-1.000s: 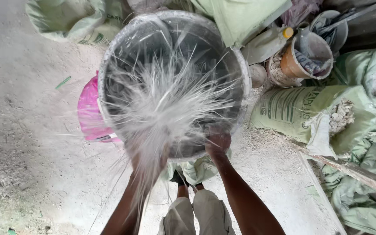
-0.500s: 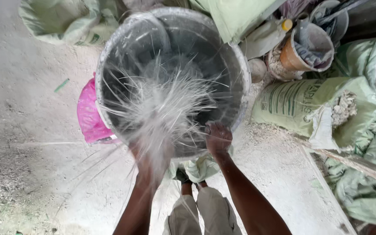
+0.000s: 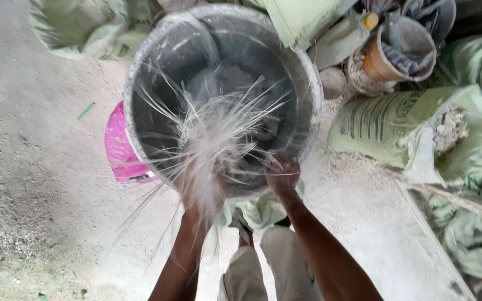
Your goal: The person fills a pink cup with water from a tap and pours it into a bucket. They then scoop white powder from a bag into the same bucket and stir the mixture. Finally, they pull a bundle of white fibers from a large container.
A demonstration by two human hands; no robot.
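Your right hand (image 3: 283,174) grips the near rim of the bucket (image 3: 308,95), steadying it, while your left hand (image 3: 199,195) clutches pale fibres (image 3: 218,131) over its mouth.

Centre: bucket (image 3: 224,100) on the floor (image 3: 40,167); sack (image 3: 397,125) at right; bag (image 3: 119,147) under its left edge.

A big round bucket (image 3: 224,95), dark inside with pale dust on its wall and rim, stands upright on the dusty floor. A bundle of thin whitish fibres (image 3: 213,139) fans out, blurred, over its near rim.
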